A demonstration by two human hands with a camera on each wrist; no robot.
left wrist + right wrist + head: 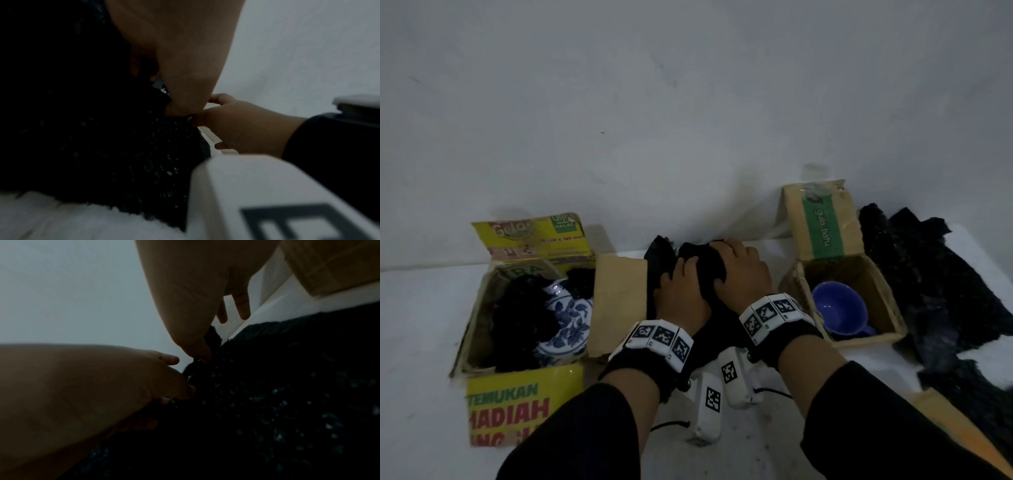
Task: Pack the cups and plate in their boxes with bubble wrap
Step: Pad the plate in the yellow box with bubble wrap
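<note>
Both hands [714, 281] clutch the black bubble wrap bundle [700, 270] between two boxes.

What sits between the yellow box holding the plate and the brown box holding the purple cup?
In the head view, a bundle of black bubble wrap lies there, gripped by the left hand and right hand, beside the yellow box's open flap.

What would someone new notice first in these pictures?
Both hands, left hand and right hand, grip a black bubble wrap bundle at the centre. A blue floral plate sits in the yellow box at left; a purple cup lies in the brown box at right.
</note>
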